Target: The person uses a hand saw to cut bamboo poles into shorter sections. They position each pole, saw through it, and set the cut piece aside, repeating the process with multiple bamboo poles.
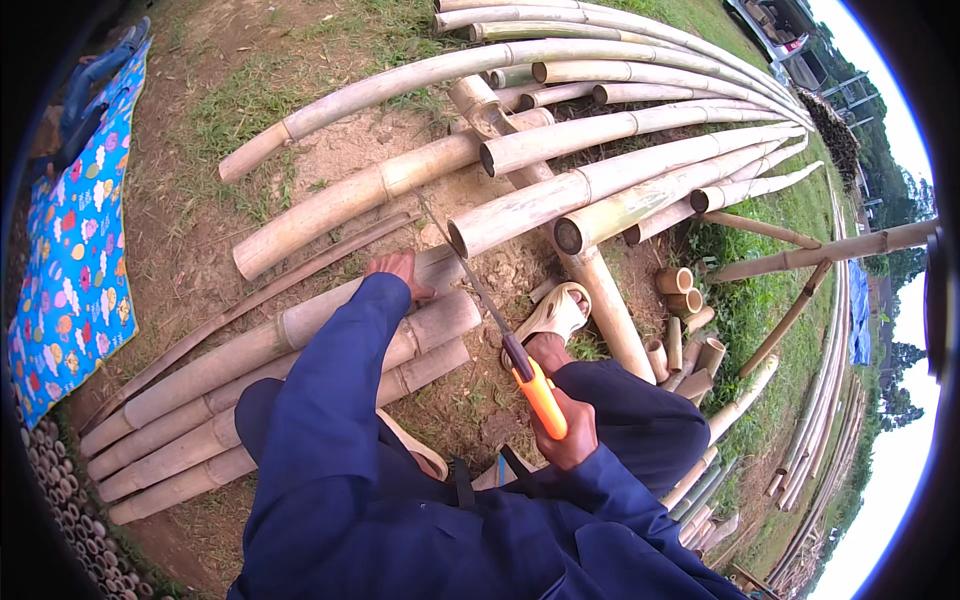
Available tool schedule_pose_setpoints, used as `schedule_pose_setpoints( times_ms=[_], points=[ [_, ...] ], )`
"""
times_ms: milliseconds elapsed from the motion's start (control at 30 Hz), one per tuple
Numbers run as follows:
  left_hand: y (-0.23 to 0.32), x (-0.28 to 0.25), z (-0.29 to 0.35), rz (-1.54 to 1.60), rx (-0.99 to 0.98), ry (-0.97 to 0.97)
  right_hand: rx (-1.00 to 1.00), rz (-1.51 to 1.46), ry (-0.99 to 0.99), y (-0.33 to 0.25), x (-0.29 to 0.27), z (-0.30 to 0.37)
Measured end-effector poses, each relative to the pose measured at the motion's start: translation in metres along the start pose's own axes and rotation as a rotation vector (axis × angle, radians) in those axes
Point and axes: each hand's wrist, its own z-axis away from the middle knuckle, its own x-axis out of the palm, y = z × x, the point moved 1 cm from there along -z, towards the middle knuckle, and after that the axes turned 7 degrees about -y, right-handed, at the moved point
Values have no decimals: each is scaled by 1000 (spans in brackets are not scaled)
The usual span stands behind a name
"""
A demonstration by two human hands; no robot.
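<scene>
My right hand point(570, 432) is wrapped round the orange handle of a hand saw point(541, 396). Its long thin blade slants up and to the left, passing right by the end of a bamboo pole point(335, 312); whether the teeth touch it I cannot tell. My left hand point(400, 270) grips that pole from above, close to the same end, thumb on the near side. Several more bamboo poles point(430, 368) lie alongside it, under my left arm and leg. My sandalled foot point(556, 318) is to the right of the blade.
Long bamboo poles point(610, 125) are stacked ahead, resting across a thick bamboo crosspiece point(610, 300). Short cut bamboo pieces point(680, 292) sit on the right. A blue patterned sheet point(80, 240) hangs at the left, with a person's leg point(90, 80) behind it. Many bamboo ends point(70, 500) show lower left.
</scene>
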Motion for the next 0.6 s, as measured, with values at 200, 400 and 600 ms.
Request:
schedule_pose_setpoints(
  times_ms=[200,400,600],
  points=[
    [8,-7,-4,5,11,-67,-1,6,62,4,10,-10],
    [-1,2,3,36,-2,-95,-11,-28,104,3,-8,58],
    [-1,-17,0,32,-7,-52,-35,-22,151,-3,9,-5]
  ],
)
